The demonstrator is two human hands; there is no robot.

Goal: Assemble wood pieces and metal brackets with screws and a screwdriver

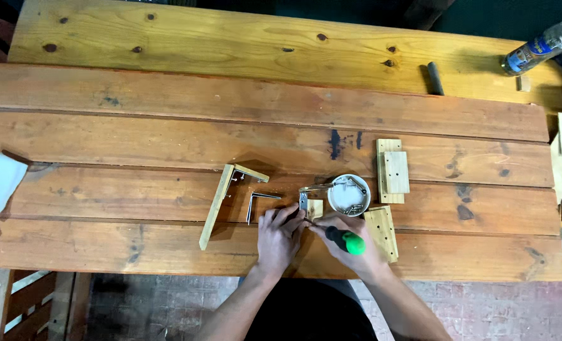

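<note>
Both hands sit at the near edge of the plank table (135, 246): right hand (350, 243) wrapped around a green-handled screwdriver (346, 240), left hand (279, 237) with fingers curled, pinning a small metal bracket (303, 202) against a little wood block (315, 208). Just behind is a round white dish of screws (348, 195). Far right corner has a clear bottle with a blue label (542, 46), lying tilted.

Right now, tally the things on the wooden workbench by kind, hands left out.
Loose flat pale wooden blocks: 3
L-shaped joined wooden frames: 1
Bent metal angle brackets: 1
Round white screw bowls: 1
Green-handled screwdrivers: 1
Clear plastic bottles: 1
Short dark cylinders: 1
Total: 9
</note>
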